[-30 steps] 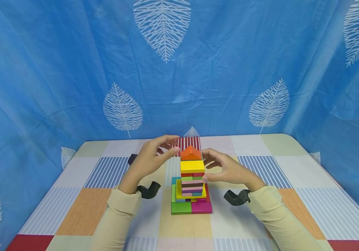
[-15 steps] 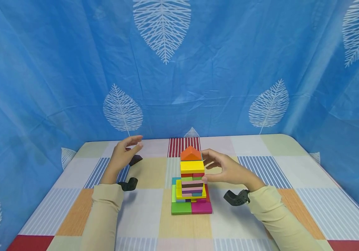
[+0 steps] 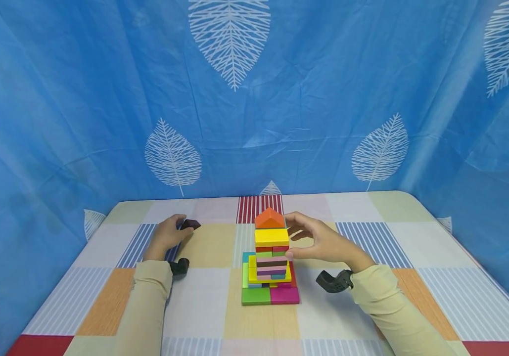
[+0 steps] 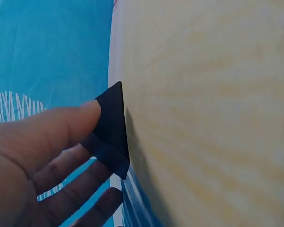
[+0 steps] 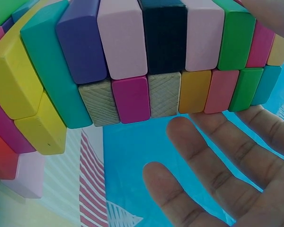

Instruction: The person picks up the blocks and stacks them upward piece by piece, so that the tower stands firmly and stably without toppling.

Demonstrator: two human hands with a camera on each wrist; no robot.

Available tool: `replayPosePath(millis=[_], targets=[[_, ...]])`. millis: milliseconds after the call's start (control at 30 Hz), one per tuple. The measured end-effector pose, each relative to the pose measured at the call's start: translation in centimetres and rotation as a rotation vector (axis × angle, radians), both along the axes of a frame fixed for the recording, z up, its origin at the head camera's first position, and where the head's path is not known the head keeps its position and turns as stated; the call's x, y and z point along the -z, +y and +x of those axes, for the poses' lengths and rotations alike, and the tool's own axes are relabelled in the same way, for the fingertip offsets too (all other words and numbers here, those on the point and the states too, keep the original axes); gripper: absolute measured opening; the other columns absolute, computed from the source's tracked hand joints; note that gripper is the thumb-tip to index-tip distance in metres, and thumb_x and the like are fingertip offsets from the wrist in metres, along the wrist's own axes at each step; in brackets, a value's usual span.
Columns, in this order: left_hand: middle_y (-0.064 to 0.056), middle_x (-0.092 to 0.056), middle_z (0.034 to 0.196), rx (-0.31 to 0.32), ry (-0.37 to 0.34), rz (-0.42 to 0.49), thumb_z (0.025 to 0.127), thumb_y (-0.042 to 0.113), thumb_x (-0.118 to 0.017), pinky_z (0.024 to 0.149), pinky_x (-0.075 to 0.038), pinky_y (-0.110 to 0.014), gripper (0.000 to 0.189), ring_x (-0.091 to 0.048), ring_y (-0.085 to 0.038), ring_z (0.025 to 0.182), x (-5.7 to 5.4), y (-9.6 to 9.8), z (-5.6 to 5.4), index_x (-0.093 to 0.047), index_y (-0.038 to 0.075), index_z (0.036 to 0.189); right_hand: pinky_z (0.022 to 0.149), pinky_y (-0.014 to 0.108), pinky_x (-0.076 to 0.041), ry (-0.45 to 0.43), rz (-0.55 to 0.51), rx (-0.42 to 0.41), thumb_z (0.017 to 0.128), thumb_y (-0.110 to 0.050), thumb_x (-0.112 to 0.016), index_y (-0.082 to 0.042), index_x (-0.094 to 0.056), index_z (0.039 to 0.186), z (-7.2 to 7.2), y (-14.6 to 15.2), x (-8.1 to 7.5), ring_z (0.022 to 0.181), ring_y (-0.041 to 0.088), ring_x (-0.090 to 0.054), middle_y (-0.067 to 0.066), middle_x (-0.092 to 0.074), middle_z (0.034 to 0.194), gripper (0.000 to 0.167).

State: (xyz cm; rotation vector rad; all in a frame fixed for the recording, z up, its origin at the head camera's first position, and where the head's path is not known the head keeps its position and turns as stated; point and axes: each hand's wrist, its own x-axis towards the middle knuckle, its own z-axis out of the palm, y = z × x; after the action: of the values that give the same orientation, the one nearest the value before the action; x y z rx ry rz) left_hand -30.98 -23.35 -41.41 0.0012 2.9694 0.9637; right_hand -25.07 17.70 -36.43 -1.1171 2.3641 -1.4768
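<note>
A dark triangular block (image 3: pixel 190 224) stands on the cloth at the left. My left hand (image 3: pixel 168 235) is at it, thumb across one face and fingers behind, pinching it. Close up in the left wrist view, the dark block (image 4: pixel 114 127) stands right at the cloth. A tower of coloured blocks (image 3: pixel 272 237) rises mid-table, an orange triangular block (image 3: pixel 269 218) on top. My right hand (image 3: pixel 316 239) holds the tower lightly from the right side, thumb in front, fingers behind. In the right wrist view two fingertips meet the blocks (image 5: pixel 221 90); the other two stand apart.
Wider layers form the tower's foot, with a green block (image 3: pixel 256 296) and a magenta block (image 3: pixel 285 295) in front. A patchwork cloth (image 3: pixel 196 306) covers the table. Behind it and at both sides hangs a blue leaf-print curtain (image 3: pixel 299 99).
My left hand has moved away from beside the tower's top, left and then down to the dark triangular block, now pinching it. My right hand stays at the tower.
</note>
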Motion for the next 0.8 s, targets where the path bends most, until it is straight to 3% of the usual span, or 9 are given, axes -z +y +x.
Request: replayPosePath(millis=[200, 300, 400, 533, 667, 800], targets=[[-0.034, -0.065, 0.135, 0.013, 0.051, -0.052, 0.106, 0.018, -0.070, 0.105, -0.051, -0.061, 0.045, -0.062, -0.051, 0.125, 0.0, 0.1, 0.1, -0.062, -0.010, 0.139, 0.103, 0.057, -0.056, -0.003, 0.002, 0.001, 0.093, -0.017, -0.084, 0.003, -0.055, 0.147, 0.0, 0.0, 0.1, 0.121, 0.030, -0.066, 0.013, -0.068, 0.133, 0.064], [-0.030, -0.069, 0.130, 0.053, 0.131, -0.038, 0.105, 0.020, -0.071, 0.099, -0.054, -0.060, 0.044, -0.066, -0.048, 0.119, -0.7, 0.4, 0.3, -0.065, -0.008, 0.138, 0.103, 0.056, -0.056, -0.006, 0.006, 0.002, 0.093, -0.017, -0.084, 0.002, -0.055, 0.147, 0.1, -0.1, 0.1, 0.120, 0.028, -0.067, 0.012, -0.068, 0.132, 0.064], [-0.027, -0.072, 0.125, 0.113, 0.256, -0.013, 0.103, 0.020, -0.075, 0.096, -0.055, -0.060, 0.044, -0.069, -0.045, 0.114, -2.2, 1.0, 0.7, -0.068, -0.005, 0.137, 0.103, 0.058, -0.056, -0.010, 0.004, -0.002, 0.093, -0.018, -0.084, 0.002, -0.055, 0.148, 0.1, -0.1, 0.1, 0.120, 0.028, -0.066, 0.012, -0.068, 0.132, 0.065], [-0.022, -0.075, 0.119, 0.183, 0.403, 0.016, 0.100, 0.020, -0.079, 0.094, -0.055, -0.061, 0.041, -0.070, -0.042, 0.110, -4.9, 2.4, 1.8, -0.071, -0.002, 0.134, 0.103, 0.063, -0.054, -0.023, -0.001, -0.005, 0.093, -0.018, -0.085, 0.002, -0.055, 0.148, 0.1, -0.2, 0.1, 0.120, 0.030, -0.066, 0.011, -0.068, 0.133, 0.066], [-0.019, -0.076, 0.115, 0.248, 0.491, 0.084, 0.097, 0.017, -0.082, 0.098, -0.053, -0.058, 0.038, -0.069, -0.038, 0.107, -7.7, 4.2, 3.5, -0.073, 0.000, 0.129, 0.103, 0.064, -0.053, -0.028, -0.002, -0.005, 0.093, -0.019, -0.085, 0.001, -0.054, 0.149, 0.1, -0.2, 0.1, 0.121, 0.030, -0.066, 0.010, -0.068, 0.133, 0.066], [-0.016, -0.077, 0.112, 0.351, 0.572, 0.152, 0.096, 0.010, -0.083, 0.096, -0.054, -0.055, 0.035, -0.070, -0.033, 0.102, -9.6, 6.0, 5.3, -0.073, -0.001, 0.127, 0.104, 0.063, -0.054, -0.029, -0.004, -0.006, 0.093, -0.018, -0.085, 0.001, -0.054, 0.149, 0.2, -0.1, 0.1, 0.121, 0.031, -0.066, 0.011, -0.068, 0.135, 0.066]])
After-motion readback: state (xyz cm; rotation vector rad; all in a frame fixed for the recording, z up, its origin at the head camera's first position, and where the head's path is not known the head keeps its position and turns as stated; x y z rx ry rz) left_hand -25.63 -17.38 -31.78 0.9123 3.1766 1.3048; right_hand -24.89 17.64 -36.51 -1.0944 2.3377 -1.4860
